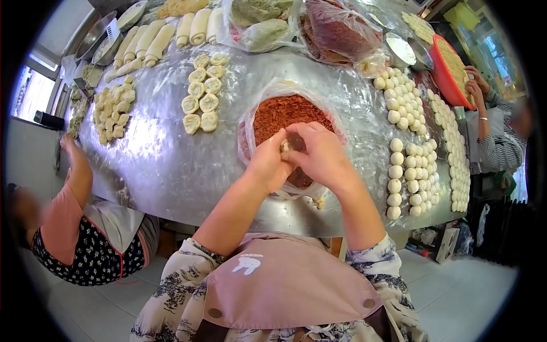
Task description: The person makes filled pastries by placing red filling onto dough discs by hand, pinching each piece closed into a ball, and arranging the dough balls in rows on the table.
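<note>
Dough [285,146], pinched between left hand [270,162] and right hand [319,153] above the red filling [288,114] near the counter's [171,182] front edge, likely needs light, even finger pressure.

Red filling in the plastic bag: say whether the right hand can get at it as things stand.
Probably yes: the right hand is over the red filling and the plastic bag is open, though that hand seems busy with a pale piece.
</note>
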A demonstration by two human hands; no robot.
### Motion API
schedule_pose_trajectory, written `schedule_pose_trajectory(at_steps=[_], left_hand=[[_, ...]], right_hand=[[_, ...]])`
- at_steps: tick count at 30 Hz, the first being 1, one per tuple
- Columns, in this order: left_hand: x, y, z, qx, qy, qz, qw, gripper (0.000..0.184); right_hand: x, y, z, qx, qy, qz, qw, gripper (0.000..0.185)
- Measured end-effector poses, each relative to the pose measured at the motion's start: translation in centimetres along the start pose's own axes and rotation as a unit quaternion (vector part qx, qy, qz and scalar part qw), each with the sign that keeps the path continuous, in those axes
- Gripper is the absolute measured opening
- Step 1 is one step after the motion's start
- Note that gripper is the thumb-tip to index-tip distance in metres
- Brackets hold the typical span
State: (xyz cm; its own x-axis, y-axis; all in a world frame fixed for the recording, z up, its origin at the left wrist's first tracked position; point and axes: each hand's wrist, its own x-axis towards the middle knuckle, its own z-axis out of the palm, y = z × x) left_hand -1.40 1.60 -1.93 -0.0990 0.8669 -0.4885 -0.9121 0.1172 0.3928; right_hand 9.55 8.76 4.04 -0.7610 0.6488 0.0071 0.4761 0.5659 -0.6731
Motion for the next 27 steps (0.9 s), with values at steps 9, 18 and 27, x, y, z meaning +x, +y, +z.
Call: schedule_pose_trajectory(at_steps=[9,18,27], left_hand=[[-0.9,0.3,1.4,0.026,-0.017,0.015,0.999,0.031],[-0.4,0.4,0.5,0.001,-0.049,0.001,0.999,0.025],[-0.3,0.0,0.2,0.048,0.014,0.05,0.997,0.023]], right_hand=[[-0.2,0.8,0.0,0.059,0.009,0.041,0.997,0.037],[-1.0,2.2,0.9,0.221,0.05,0.069,0.972,0.036],[-0.8,1.4,0.6,0.208,0.109,0.104,0.967,0.027]])
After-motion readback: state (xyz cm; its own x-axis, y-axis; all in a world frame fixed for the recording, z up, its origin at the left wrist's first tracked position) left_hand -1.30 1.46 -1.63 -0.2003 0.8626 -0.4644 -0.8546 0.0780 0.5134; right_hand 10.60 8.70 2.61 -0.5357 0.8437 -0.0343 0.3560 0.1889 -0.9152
